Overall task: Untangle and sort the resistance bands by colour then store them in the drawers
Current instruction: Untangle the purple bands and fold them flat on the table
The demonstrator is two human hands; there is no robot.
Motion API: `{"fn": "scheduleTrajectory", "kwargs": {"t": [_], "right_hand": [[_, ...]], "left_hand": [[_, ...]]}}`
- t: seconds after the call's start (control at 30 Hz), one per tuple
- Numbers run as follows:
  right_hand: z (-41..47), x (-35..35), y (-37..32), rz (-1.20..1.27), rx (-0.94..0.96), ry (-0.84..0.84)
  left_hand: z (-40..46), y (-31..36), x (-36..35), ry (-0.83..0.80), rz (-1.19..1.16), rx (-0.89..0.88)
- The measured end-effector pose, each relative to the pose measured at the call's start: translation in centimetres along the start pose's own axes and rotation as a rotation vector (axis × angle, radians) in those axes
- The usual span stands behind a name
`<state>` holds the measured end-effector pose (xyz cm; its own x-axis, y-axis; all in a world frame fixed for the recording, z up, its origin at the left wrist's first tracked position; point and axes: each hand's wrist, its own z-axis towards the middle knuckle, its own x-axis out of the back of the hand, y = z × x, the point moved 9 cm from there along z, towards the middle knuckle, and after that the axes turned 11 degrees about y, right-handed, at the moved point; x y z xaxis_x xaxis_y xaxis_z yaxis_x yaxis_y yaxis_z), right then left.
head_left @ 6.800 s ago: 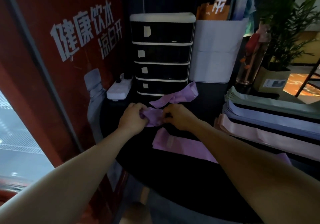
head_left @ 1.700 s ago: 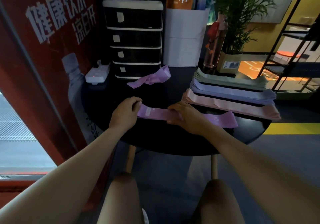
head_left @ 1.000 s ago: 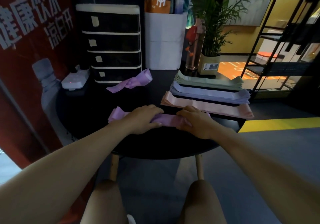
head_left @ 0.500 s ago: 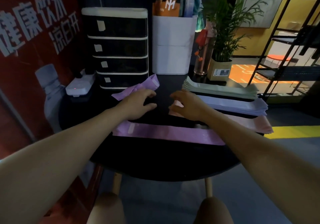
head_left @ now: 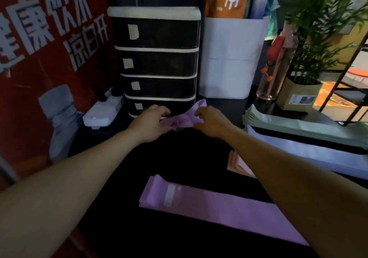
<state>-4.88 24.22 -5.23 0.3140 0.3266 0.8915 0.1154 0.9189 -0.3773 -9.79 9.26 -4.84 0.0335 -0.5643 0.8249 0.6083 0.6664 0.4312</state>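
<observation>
head view: two hands, left hand (head_left: 151,124) and right hand (head_left: 211,121), hold one crumpled purple band (head_left: 182,121).

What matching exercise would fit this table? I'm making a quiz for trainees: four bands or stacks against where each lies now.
Things:
1. crumpled purple band
2. flat purple band
3. green stack
4. pink stack

Places:
A. partly hidden behind the right forearm
B. nearest the potted plant
C. flat on the table's near side
D. held between both hands by the drawer unit

Pairs: 1-D, 2-C, 3-B, 4-A. The left hand and right hand both grip the crumpled band.
</observation>
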Motion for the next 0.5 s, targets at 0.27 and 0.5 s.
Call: {"fn": "scheduleTrajectory", "kwargs": {"t": [0.27, 0.5], "right_hand": [[2.9, -3.1, -1.0, 0.029, 0.084, -0.012], [2.5, -3.3, 0.2, -0.011, 0.037, 0.043]], "left_hand": [[1.8, -3.9, -2.5, -0.096, -0.008, 0.077], [1.0, -6.0, -1.8, -0.131, -0.003, 0.078]]}}
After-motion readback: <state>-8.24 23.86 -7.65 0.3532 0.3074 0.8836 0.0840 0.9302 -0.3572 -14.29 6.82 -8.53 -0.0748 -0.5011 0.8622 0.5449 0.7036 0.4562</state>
